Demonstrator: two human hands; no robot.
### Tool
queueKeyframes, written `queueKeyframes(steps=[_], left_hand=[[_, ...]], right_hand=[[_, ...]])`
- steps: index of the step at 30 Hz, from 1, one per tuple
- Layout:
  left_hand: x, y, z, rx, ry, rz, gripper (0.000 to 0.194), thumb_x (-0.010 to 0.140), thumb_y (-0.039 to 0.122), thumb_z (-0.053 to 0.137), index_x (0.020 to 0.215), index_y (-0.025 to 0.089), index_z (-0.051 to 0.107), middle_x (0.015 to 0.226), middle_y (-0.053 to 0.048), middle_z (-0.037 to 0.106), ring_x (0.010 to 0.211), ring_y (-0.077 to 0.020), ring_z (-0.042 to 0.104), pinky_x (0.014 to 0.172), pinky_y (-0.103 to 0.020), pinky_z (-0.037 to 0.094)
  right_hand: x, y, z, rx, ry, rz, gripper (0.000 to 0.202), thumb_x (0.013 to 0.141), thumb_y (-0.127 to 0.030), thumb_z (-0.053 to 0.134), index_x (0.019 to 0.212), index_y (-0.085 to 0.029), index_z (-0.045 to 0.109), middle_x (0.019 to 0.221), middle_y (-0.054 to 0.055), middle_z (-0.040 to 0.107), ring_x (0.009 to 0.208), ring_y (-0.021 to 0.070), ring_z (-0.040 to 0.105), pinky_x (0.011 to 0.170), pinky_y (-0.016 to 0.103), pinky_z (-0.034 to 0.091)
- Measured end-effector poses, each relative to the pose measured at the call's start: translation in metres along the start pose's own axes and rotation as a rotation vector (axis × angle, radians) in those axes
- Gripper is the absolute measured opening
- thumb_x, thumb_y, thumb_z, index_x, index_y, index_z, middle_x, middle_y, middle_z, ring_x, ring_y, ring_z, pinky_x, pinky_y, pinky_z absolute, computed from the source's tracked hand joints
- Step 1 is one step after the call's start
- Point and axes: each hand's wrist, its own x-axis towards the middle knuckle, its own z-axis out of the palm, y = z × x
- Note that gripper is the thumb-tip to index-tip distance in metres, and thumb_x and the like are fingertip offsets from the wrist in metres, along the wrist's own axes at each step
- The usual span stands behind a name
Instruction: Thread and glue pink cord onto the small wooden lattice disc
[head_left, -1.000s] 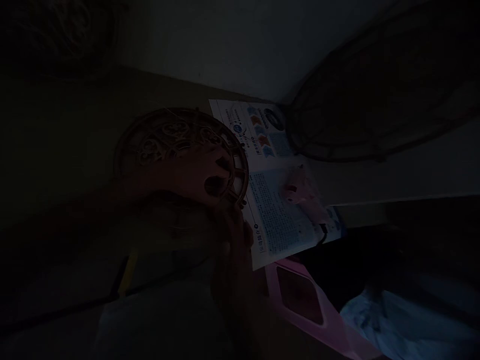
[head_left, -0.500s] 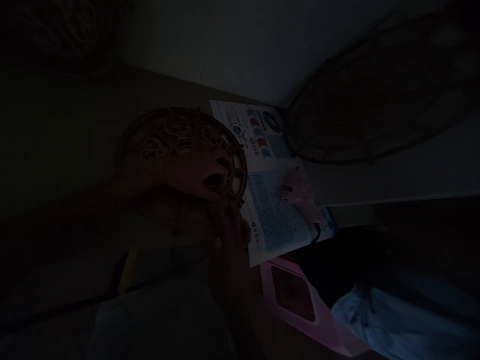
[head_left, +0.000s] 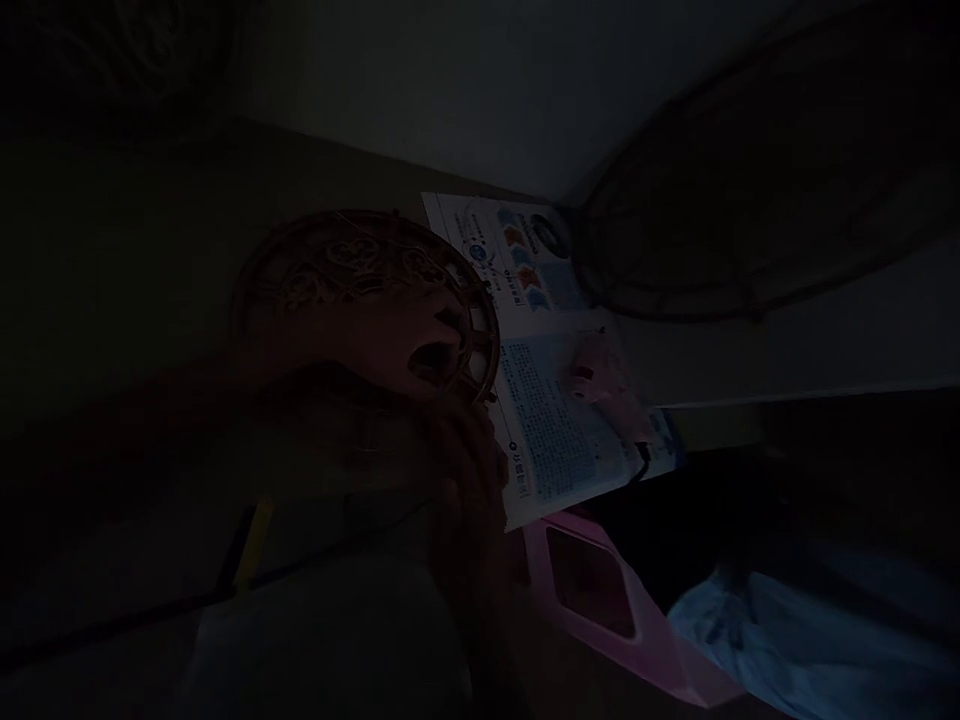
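Darkness covers the tabletop (head_left: 135,270), and the round openwork frame (head_left: 352,255) sits at the edge of the printed sheet (head_left: 555,420)! Across it comes the left hand (head_left: 390,345), fingers bent down towards the rim, dark gaps between them. Right hand (head_left: 469,470) meets those fingertips, its fingers close together; whether either pinches anything, you can't tell in this gloom.

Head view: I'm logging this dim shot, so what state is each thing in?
Round openwork piece: lying down, partly covered.
Left hand: across the openwork piece; grip unclear.
Right hand: at its near edge, fingers bent; grip unclear.
Printed sheet: face up, partly covered.
Pink tool: lying on the sheet; on or off unclear.
Large round frame: tilted.
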Motion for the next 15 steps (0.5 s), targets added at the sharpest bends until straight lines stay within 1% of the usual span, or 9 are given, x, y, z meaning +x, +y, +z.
queueKeyframes(steps=[3,4,7,11,15], left_hand=[[-0.0011,-0.0021,0.0004,-0.009,-0.058,0.055,0.019,0.088,0.035,0.076,0.099,0.020,0.075,0.137,-0.010,0.059,0.128,-0.0272,0.051,0.114,-0.042,0.039],[-0.0014,-0.0019,0.0001,-0.001,-0.054,0.049,0.019,0.088,0.034,0.076,0.099,0.019,0.074,0.137,-0.011,0.059,0.127,-0.0270,0.052,0.113,-0.042,0.039],[-0.0020,-0.0008,-0.0011,0.035,-0.071,0.021,0.024,0.087,0.035,0.077,0.103,0.016,0.073,0.138,-0.012,0.058,0.127,-0.0283,0.051,0.115,-0.043,0.037],[-0.0019,-0.0025,-0.0012,0.047,-0.134,0.014,0.028,0.088,0.035,0.073,0.108,0.017,0.071,0.146,-0.012,0.051,0.136,-0.0325,0.045,0.115,-0.046,0.038],[-0.0015,-0.0053,-0.0004,0.063,-0.147,0.001,0.028,0.087,0.036,0.072,0.109,0.019,0.070,0.147,-0.011,0.051,0.137,-0.0332,0.044,0.117,-0.049,0.037]], right_hand=[[0.0003,-0.0019,0.0007,-0.066,-0.040,-0.006,0.052,0.108,-0.025,0.031,0.159,-0.026,0.043,0.157,0.009,0.054,0.158,0.0261,0.032,0.119,0.049,0.041],[0.0002,-0.0027,0.0008,-0.090,-0.050,0.002,0.053,0.108,-0.024,0.031,0.159,-0.025,0.043,0.157,0.009,0.053,0.158,0.0262,0.031,0.120,0.050,0.040],[-0.0001,-0.0042,0.0023,-0.132,-0.039,0.005,0.054,0.108,-0.022,0.030,0.160,-0.024,0.040,0.156,0.010,0.054,0.158,0.0257,0.032,0.121,0.050,0.038],[0.0009,-0.0045,0.0046,-0.154,0.007,-0.043,0.054,0.107,-0.020,0.034,0.161,-0.023,0.040,0.155,0.011,0.056,0.158,0.0240,0.031,0.120,0.045,0.039],[0.0018,-0.0056,0.0039,-0.207,-0.015,-0.051,0.055,0.108,-0.021,0.034,0.162,-0.023,0.036,0.154,0.012,0.057,0.157,0.0270,0.033,0.119,0.050,0.040]])
